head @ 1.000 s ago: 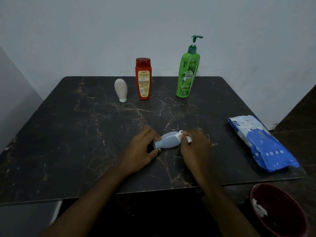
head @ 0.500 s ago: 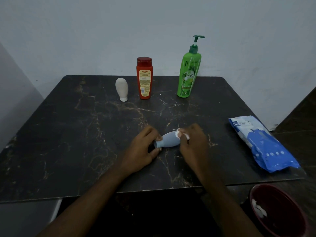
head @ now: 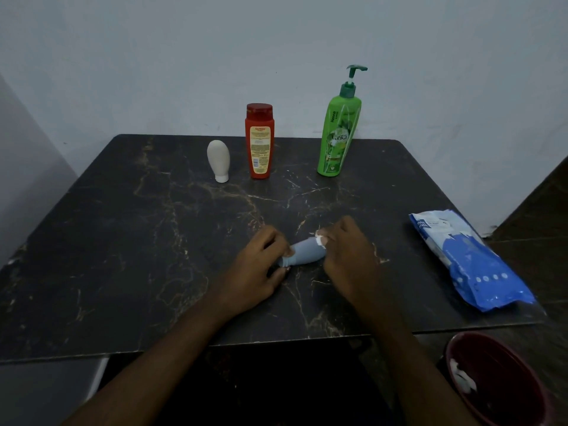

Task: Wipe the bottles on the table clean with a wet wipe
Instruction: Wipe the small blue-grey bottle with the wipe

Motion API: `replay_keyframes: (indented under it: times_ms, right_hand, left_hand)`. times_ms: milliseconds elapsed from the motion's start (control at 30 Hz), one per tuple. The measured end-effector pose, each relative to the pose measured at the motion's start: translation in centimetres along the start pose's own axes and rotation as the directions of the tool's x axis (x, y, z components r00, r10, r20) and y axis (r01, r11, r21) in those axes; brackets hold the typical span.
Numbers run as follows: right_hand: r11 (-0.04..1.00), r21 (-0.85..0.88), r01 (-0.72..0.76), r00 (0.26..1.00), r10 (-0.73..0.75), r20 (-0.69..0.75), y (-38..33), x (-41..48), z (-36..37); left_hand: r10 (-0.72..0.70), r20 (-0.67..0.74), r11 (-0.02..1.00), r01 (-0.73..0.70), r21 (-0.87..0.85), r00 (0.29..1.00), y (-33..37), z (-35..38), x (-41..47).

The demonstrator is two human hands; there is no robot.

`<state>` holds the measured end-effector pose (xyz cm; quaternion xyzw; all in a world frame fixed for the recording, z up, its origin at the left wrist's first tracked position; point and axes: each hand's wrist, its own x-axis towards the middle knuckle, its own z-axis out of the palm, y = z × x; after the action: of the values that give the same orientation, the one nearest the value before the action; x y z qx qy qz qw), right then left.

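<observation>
The blue-grey bottle (head: 304, 252) lies on its side between my two hands, down at the dark marble table (head: 123, 241), narrow cap end toward my left and broad base toward my right. It looks plain, smooth and matte, with no label I can make out. My left hand (head: 258, 265) has fingers and thumb curled round the cap end to steady it. My right hand (head: 344, 256) is closed on a crumpled white wet wipe (head: 320, 241), pressed to the upper edge of the base. I judge this to be the rubbing of this one bottle. Next I would need to roll it in my left fingers so the wipe meets the underside. Beyond my grip a white bottle (head: 218, 160), a red bottle (head: 259, 141) and a green pump bottle (head: 339, 130) stand upright in a row. Well out past my right hand lies the blue wipes pack (head: 470, 259). Nearer me, off the table's edge, a maroon bin (head: 491, 379) holds white scraps.
</observation>
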<state>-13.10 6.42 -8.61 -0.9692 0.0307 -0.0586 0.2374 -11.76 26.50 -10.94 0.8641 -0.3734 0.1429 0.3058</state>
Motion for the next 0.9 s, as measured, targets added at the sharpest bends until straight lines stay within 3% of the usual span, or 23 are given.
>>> replay_keyframes:
  times_ms: [133, 267, 333, 467, 533, 567, 600, 700, 733, 800, 833, 900]
  right_hand:
    - [0.963, -0.038, 0.266, 0.962, -0.268, -0.048, -3.1, -1.7, 1.0]
    - [0.967, -0.013, 0.255, 0.962, -0.255, -0.095, -2.2, -1.6, 1.0]
    - [0.986, -0.014, 0.165, 0.984, -0.166, -0.060, -0.9, -0.5, 0.8]
    - [0.991, 0.122, -0.047, 0.986, 0.066, -0.155, 1.5, 0.0, 0.7]
    - [0.974, 0.105, -0.200, 0.977, 0.206, -0.056, 1.7, -0.2, 1.2]
    - [0.944, 0.172, -0.281, 0.952, 0.296, -0.074, 1.7, 0.3, 1.7]
    - [0.934, 0.192, -0.302, 0.952, 0.305, 0.015, 2.9, -0.3, 2.5]
    - [0.754, 0.252, -0.607, 0.785, 0.617, 0.046, 4.9, 3.0, 4.8]
    - [0.785, 0.291, -0.547, 0.822, 0.570, 0.008, 4.4, 2.5, 4.5]
    - [0.932, 0.276, -0.233, 0.939, 0.289, -0.185, 1.4, -0.2, 3.0]
    - [0.940, 0.291, -0.176, 0.939, 0.249, -0.237, -1.7, -0.4, 2.1]
    - [0.967, 0.221, 0.129, 0.964, -0.070, -0.256, -2.8, -2.6, 1.6]
  left_hand:
    - [0.025, -0.001, 1.000, -0.025, 0.013, 1.000, 0.1, 0.1, 0.0]
    - [0.018, -0.006, 1.000, -0.018, 0.008, 1.000, 0.1, 0.1, -0.1]
    - [0.009, -0.009, 1.000, -0.009, -0.005, 1.000, 0.0, 0.0, -0.1]
    - [-0.017, 0.003, 1.000, 0.017, -0.012, 1.000, -0.1, 0.0, -0.1]
    - [-0.024, 0.002, 1.000, 0.024, -0.015, 1.000, -0.2, 0.1, -0.2]
    - [-0.029, 0.000, 0.999, 0.029, -0.016, 1.000, -0.3, 0.1, -0.2]
    - [-0.035, 0.001, 0.999, 0.035, -0.017, 0.999, -0.3, 0.1, -0.1]
    - [-0.044, 0.005, 0.999, 0.044, -0.014, 0.999, -0.4, 0.2, -0.2]
    - [-0.048, 0.004, 0.999, 0.048, -0.017, 0.999, -0.3, 0.2, -0.1]
    - [-0.058, -0.001, 0.998, 0.058, -0.026, 0.998, -0.3, 0.2, -0.1]
    - [-0.063, -0.002, 0.998, 0.063, -0.028, 0.998, -0.3, 0.2, -0.1]
    - [-0.069, -0.007, 0.997, 0.068, -0.031, 0.998, -0.3, 0.3, -0.1]
